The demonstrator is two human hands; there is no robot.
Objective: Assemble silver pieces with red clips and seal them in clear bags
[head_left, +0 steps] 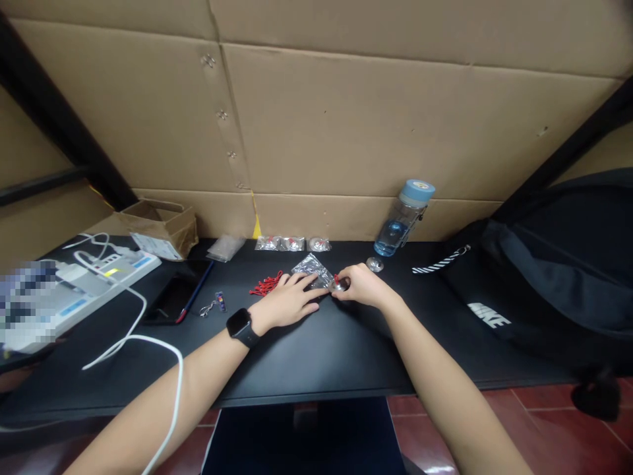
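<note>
- Pinching a round metal piece (337,286), the right hand (364,285) sits just right of a clear bag (310,264).
- Left hand (287,305), fingers spread, overlaps its near side.

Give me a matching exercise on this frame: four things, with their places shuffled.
1. Small shiny silver-coloured disc
2. Bundle of red cords
3. Clear bottle with light-blue lid
4. Brown cardboard box

A. Beside the white power strip
B. In the right hand
C. Toward the black backpack, near the back wall
D. Beside the left hand

Pairs: 1-B, 2-D, 3-C, 4-A
</note>
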